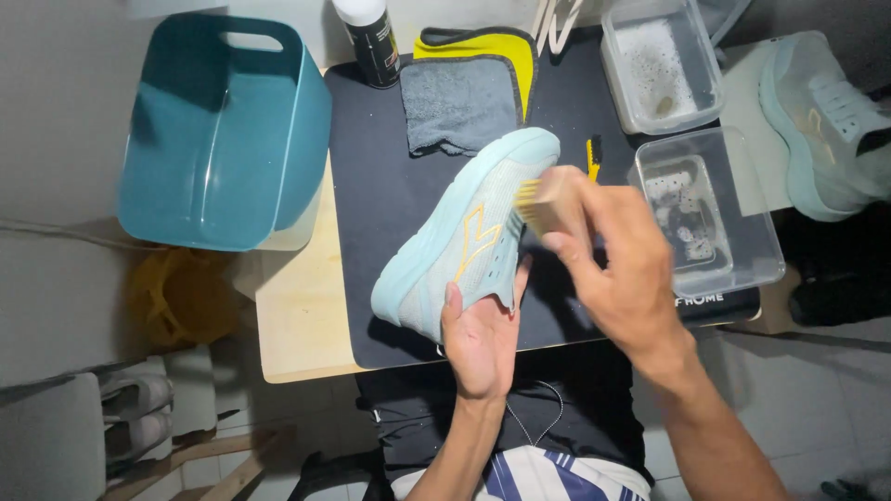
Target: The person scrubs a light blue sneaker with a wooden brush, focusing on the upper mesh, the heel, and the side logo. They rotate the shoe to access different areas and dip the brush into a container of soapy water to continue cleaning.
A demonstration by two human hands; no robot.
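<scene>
1. Our left hand (pixel 481 336) cups the heel of a pale blue shoe (pixel 464 237), fingers closed on it, holding it tilted above the black mat (pixel 371 213).
2. Our right hand (pixel 617 264) clamps a wooden brush (pixel 543 199) whose bristles touch the shoe's side.
3. We see a grey cloth (pixel 459 102) beyond, a teal tub (pixel 223 130) left, and two clear boxes (pixel 705 213) right on the table (pixel 297 315).

Bare forearms; black shirt (pixel 575 390); blue-white striped shorts (pixel 520 475).
</scene>
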